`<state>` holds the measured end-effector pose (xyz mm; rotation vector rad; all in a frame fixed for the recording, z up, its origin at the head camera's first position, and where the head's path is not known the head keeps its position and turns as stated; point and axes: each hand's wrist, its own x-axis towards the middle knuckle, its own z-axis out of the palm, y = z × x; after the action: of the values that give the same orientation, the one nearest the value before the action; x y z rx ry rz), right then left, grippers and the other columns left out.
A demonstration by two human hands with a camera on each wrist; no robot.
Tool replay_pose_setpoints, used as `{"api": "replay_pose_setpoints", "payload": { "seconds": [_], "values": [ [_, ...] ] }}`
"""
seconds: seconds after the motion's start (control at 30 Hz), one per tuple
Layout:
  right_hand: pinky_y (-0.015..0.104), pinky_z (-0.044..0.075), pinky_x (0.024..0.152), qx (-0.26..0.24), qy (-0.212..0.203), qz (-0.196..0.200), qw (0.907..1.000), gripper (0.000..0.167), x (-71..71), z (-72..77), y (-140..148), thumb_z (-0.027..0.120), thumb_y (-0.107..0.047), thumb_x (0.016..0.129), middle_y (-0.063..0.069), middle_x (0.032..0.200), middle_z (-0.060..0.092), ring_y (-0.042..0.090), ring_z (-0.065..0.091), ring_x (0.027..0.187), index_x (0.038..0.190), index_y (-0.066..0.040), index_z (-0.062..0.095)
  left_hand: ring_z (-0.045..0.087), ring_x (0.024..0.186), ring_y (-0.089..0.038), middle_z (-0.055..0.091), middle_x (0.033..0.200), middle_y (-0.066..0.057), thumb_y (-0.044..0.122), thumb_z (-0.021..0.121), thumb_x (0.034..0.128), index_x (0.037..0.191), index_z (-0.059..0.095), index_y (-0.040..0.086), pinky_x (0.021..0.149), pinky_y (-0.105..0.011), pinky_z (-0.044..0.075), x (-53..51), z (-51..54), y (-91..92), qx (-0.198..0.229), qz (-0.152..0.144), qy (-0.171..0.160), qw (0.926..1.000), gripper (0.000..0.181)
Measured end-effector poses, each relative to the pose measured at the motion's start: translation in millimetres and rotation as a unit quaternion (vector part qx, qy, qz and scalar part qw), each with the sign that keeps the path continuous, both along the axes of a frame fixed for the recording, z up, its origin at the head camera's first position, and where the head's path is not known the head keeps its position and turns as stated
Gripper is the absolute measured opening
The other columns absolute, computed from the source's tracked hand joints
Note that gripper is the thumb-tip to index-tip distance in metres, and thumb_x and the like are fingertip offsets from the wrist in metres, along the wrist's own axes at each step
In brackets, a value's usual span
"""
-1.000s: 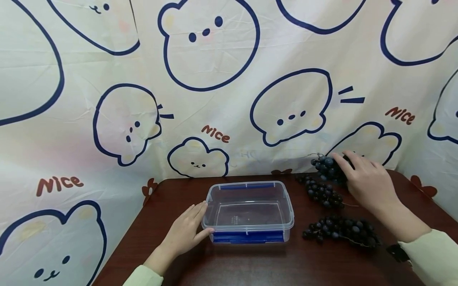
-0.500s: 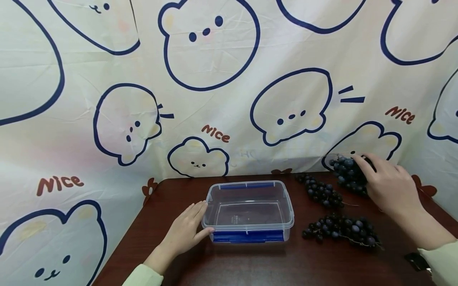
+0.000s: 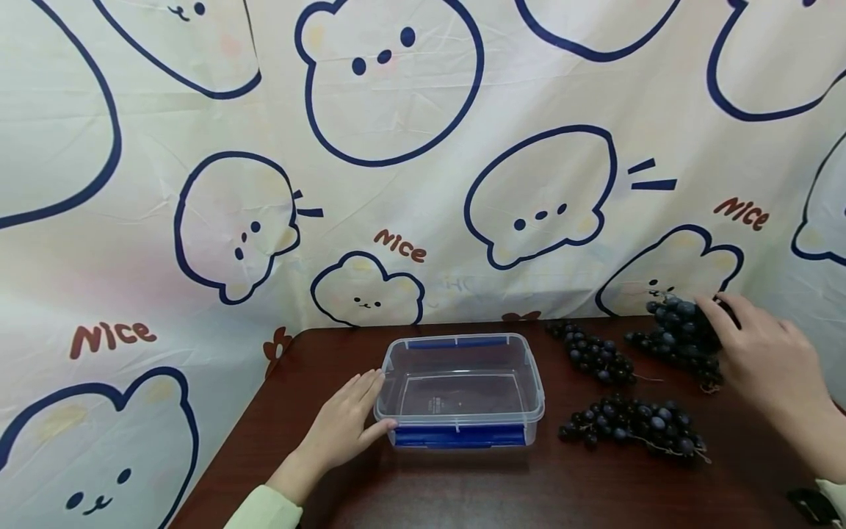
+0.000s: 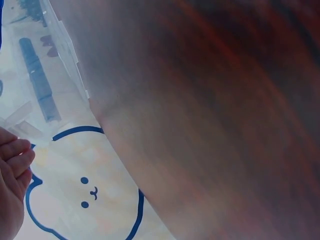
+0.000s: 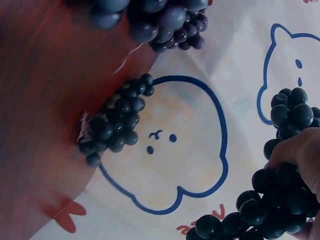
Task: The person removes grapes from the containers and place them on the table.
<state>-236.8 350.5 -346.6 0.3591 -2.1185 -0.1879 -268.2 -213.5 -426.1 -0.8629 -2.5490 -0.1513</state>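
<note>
My right hand (image 3: 769, 349) grips a bunch of dark grapes (image 3: 684, 317) over the table's far right. In the right wrist view its fingers curl round that bunch (image 5: 277, 197), which hangs in front of the cloth. Just below and left of it, another bunch of grapes (image 3: 664, 351) lies on the table, partly covered. My left hand (image 3: 344, 422) rests against the left side of a clear plastic container (image 3: 456, 420) with blue clips, fingers straight and thumb at the front corner. The container has no lid on. Only part of the left hand (image 4: 12, 185) shows in the left wrist view.
Two more grape bunches lie right of the container: one farther back (image 3: 595, 356), one nearer the front (image 3: 634, 426). The dark brown table (image 3: 456, 488) ends at a pale cloth (image 3: 396, 191) with bear drawings, hanging behind and at both sides.
My right hand has moved right and slightly down with its grape bunch, uncovering more of the bunch lying at the far right. The left hand and container stay in place.
</note>
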Motion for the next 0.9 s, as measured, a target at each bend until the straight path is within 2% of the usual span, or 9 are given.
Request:
{"api": "replay_pose_setpoints", "payload": {
  "seconds": [0.17, 0.4, 0.57, 0.8, 0.9],
  "values": [
    [0.057, 0.043, 0.051, -0.007, -0.011, -0.022, 0.9997, 0.083, 3.4, -4.9, 7, 0.062, 0.021, 0.058, 0.032, 0.116, 0.052, 0.048, 0.057, 0.082, 0.136, -0.001, 0.047, 0.044, 0.132, -0.030, 0.049, 0.142, -0.017, 0.059, 0.055, 0.0915, 0.137, 0.052, -0.004, 0.110, -0.044, 0.033, -0.2, 0.9, 0.0, -0.002, 0.000, -0.003, 1.0000, 0.077],
    [0.054, 0.042, 0.048, -0.008, -0.020, -0.026, 0.9994, 0.085, 7.8, -12.3, 16, 0.065, 0.021, 0.050, 0.032, 0.113, 0.051, 0.046, 0.056, 0.076, 0.131, 0.000, 0.049, 0.044, 0.133, -0.030, 0.049, 0.142, -0.017, 0.060, 0.053, 0.0917, 0.138, 0.052, -0.003, 0.111, -0.044, 0.032, 0.5, -0.1, -0.8, -0.003, 0.006, -0.007, 1.0000, 0.078],
    [0.056, 0.043, 0.047, -0.020, -0.030, -0.027, 0.9990, 0.086, 11.6, -21.5, 22, 0.063, 0.022, 0.049, 0.032, 0.113, 0.050, 0.046, 0.055, 0.074, 0.131, 0.001, 0.049, 0.045, 0.132, -0.029, 0.050, 0.142, -0.017, 0.061, 0.054, 0.0913, 0.138, 0.052, -0.002, 0.110, -0.043, 0.032, -0.6, -1.5, -0.7, 0.000, 0.005, 0.003, 1.0000, 0.078],
    [0.061, 0.044, 0.054, -0.044, -0.078, -0.058, 0.9943, 0.087, 17.4, -32.7, 30, 0.065, 0.023, 0.049, 0.035, 0.117, 0.046, 0.050, 0.055, 0.081, 0.131, 0.003, 0.045, 0.045, 0.132, -0.029, 0.050, 0.142, -0.016, 0.059, 0.056, 0.0909, 0.137, 0.052, -0.003, 0.110, -0.044, 0.033, -1.4, -1.2, -0.1, 0.002, 0.003, 0.007, 1.0000, 0.077],
    [0.061, 0.044, 0.052, -0.046, -0.082, -0.057, 0.9939, 0.086, 18.8, -37.9, 34, 0.064, 0.023, 0.049, 0.035, 0.115, 0.046, 0.051, 0.055, 0.077, 0.130, 0.003, 0.045, 0.045, 0.131, -0.031, 0.050, 0.142, -0.017, 0.057, 0.057, 0.0909, 0.137, 0.052, -0.003, 0.109, -0.046, 0.034, -1.2, -0.6, -0.1, 0.004, 0.001, 0.004, 1.0000, 0.076]
  ]
}}
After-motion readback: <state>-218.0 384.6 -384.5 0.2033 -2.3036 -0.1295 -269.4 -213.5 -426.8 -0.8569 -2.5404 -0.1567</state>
